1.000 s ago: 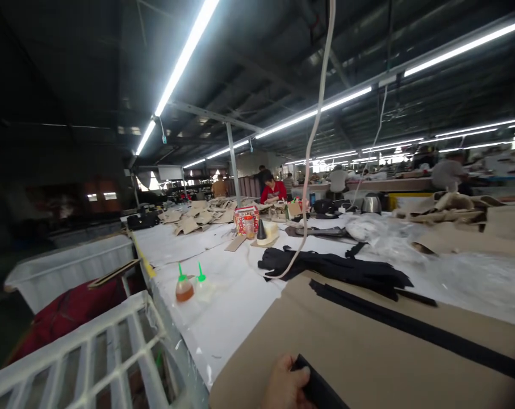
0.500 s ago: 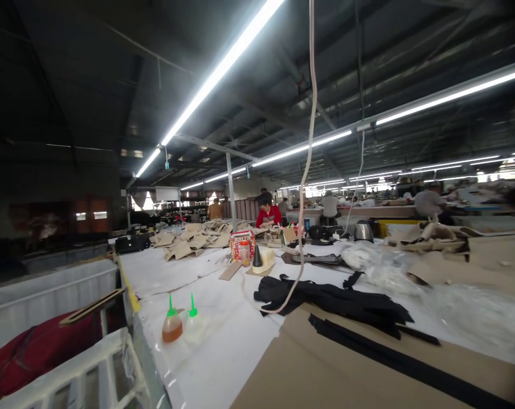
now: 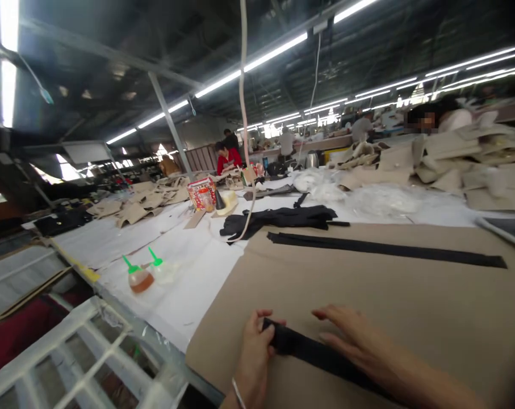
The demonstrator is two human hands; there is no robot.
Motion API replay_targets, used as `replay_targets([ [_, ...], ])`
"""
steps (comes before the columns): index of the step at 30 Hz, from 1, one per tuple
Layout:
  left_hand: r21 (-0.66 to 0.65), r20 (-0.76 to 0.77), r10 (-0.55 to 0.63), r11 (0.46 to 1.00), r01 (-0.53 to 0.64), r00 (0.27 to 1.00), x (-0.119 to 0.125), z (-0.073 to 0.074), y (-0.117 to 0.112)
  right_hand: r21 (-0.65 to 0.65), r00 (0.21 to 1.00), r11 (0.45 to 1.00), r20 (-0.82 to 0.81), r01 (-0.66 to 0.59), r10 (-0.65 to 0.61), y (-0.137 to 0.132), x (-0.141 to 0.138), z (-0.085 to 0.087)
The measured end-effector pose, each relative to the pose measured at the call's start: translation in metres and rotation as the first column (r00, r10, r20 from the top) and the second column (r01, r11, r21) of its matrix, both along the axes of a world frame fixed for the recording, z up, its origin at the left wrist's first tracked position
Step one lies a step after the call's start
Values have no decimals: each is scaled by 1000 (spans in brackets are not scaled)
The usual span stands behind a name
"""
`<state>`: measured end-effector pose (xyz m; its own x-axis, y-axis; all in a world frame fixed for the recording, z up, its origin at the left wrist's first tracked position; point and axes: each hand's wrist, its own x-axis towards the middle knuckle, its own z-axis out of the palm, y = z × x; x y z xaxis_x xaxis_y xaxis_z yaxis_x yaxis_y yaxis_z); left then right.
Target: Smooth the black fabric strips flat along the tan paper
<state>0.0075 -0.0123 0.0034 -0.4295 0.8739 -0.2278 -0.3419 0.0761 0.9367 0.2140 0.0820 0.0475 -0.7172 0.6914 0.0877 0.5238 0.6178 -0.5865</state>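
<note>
My left hand (image 3: 252,349) pinches the end of a black fabric strip (image 3: 312,353) that lies on a large tan cardboard sheet (image 3: 368,284). My right hand (image 3: 351,335) lies flat with fingers stretched out, pressing on the same strip just right of the left hand. Farther back on the sheet, a second long black strip (image 3: 385,248) runs left to right. A pile of black fabric (image 3: 278,218) sits at the sheet's far left corner.
Two glue bottles with green nozzles (image 3: 144,275) stand on the white table cover. A cord (image 3: 242,113) hangs from the ceiling. A white plastic crate (image 3: 70,358) is at lower left. Stacks of tan cut pieces (image 3: 474,165) lie at right. Other people work at far tables.
The view swung down and to the right. Both hands have come into view on the black strip; half a second ago neither was visible.
</note>
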Motion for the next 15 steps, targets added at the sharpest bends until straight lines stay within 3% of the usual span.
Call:
replay_targets([
  [2,16,-7,-16,1000,16,1000,0,5,-3,-31,995,998,83,-56,58,-6,-27,-9],
  [6,21,-45,-31,999,32,999,-5,12,-2,-50,992,998,120,-40,46,-12,-70,-9],
  [12,16,-172,6,1000,-3,985,-24,11,-3,-71,991,997,133,-15,24,-14,-77,-11],
  [15,25,-250,85,996,-81,964,-39,12,-3,-100,990,995,142,-4,18,-13,-76,-11],
])
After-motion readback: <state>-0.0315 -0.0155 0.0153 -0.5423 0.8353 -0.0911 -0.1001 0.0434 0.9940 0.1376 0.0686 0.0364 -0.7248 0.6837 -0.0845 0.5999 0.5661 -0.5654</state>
